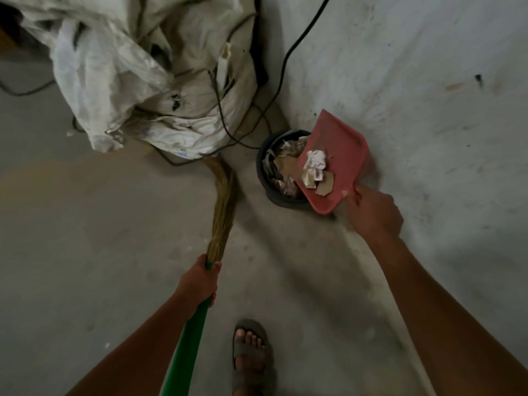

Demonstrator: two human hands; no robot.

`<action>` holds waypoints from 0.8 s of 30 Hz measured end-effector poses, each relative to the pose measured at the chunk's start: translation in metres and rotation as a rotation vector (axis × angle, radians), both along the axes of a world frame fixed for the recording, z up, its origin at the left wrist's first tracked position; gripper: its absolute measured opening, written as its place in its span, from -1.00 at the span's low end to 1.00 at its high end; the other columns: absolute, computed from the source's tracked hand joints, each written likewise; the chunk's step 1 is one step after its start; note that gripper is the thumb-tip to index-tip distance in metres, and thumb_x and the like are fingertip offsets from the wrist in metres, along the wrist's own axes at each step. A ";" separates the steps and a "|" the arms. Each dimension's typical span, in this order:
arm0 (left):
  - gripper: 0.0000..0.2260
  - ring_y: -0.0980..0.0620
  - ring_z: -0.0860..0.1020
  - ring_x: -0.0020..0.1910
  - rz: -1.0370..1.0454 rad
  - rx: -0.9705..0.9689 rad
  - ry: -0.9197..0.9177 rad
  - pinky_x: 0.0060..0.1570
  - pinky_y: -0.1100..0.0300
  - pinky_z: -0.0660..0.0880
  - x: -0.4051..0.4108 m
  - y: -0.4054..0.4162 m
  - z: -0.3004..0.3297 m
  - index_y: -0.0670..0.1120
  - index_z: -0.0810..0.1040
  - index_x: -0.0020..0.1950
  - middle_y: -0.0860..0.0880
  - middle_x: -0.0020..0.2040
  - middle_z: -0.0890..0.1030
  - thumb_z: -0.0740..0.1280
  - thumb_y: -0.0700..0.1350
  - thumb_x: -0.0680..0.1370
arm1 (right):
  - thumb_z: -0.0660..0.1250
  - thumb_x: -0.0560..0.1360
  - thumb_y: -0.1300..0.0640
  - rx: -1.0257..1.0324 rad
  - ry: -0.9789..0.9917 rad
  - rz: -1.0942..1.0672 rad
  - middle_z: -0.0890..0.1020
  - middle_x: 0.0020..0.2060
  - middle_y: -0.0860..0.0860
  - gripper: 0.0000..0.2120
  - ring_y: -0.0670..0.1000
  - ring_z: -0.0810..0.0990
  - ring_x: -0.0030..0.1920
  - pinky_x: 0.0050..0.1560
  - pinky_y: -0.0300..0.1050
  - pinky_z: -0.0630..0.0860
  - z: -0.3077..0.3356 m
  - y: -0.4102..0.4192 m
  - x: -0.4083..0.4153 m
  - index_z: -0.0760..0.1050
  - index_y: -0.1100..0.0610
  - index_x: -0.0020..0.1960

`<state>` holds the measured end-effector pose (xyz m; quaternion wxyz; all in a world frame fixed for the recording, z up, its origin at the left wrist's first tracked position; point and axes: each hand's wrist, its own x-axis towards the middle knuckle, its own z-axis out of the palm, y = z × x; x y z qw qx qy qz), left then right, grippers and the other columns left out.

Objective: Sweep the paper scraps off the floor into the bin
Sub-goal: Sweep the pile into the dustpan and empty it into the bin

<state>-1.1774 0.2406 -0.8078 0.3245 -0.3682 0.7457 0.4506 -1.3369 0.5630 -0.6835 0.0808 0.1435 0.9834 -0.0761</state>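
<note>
A person's right hand (374,214), arm stretched forward, grips the handle of a red plastic dustpan (340,161), fingers curled round it and thumb on the pan's near edge. The pan hangs tilted over the right side of a small round dark bin (264,167) that stands on the floor beside the wall. Crumpled white paper scraps (314,167) and a torn brown piece lie in the pan just beyond the thumb, near its lower left edge; more scraps and cardboard fill the bin beyond and to the left of the fingers. The left hand (200,280) is clenched round a broom (224,201) where its smooth green handle meets the bound straw-coloured bristles, which fan away from the fingers and curve toward a heap of crumpled, soiled white sacks (128,72). Black cables (281,70) run over the sacks and the dusty grey concrete floor (85,224). A sandalled foot (250,352) stands between the two forearms.
</note>
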 end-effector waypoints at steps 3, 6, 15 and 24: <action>-0.60 -0.04 0.57 -0.52 -0.068 -0.024 -0.010 -0.53 0.15 0.51 -0.013 0.007 -0.001 -0.03 0.32 0.56 -0.16 -0.29 0.63 0.22 0.04 0.74 | 0.19 0.71 -0.17 0.144 -0.047 0.033 0.67 0.06 0.14 -0.64 0.22 0.68 0.03 -0.08 0.00 0.48 0.012 -0.002 -0.024 0.62 0.06 0.19; -0.60 -0.04 0.57 -0.53 -0.096 -0.041 -0.026 -0.53 0.15 0.50 -0.020 0.011 -0.003 -0.03 0.31 0.56 -0.16 -0.30 0.62 0.21 0.05 0.74 | 0.26 0.70 -0.08 0.210 -0.078 0.071 0.65 0.12 0.18 -0.69 0.25 0.68 0.10 0.02 0.06 0.54 0.029 -0.006 -0.035 0.58 0.14 0.21; -0.66 -0.02 0.57 -0.54 -0.115 -0.087 -0.036 -0.58 0.19 0.47 -0.019 0.006 0.004 -0.02 0.37 0.48 -0.20 -0.22 0.64 0.22 0.05 0.73 | 0.37 0.66 -0.07 0.182 0.002 0.066 0.66 0.00 0.20 -0.65 0.26 0.69 -0.06 -0.11 0.00 0.47 0.051 -0.014 -0.015 0.58 0.24 0.17; -0.62 -0.02 0.58 -0.49 -0.131 -0.092 -0.008 -0.57 0.21 0.46 -0.015 0.007 0.014 -0.03 0.32 0.54 -0.18 -0.20 0.64 0.20 0.05 0.74 | 0.52 0.56 0.04 0.164 0.197 0.147 0.61 -0.25 0.19 -0.77 0.21 0.62 -0.36 -0.30 0.03 0.56 0.034 -0.015 0.005 0.62 0.20 0.02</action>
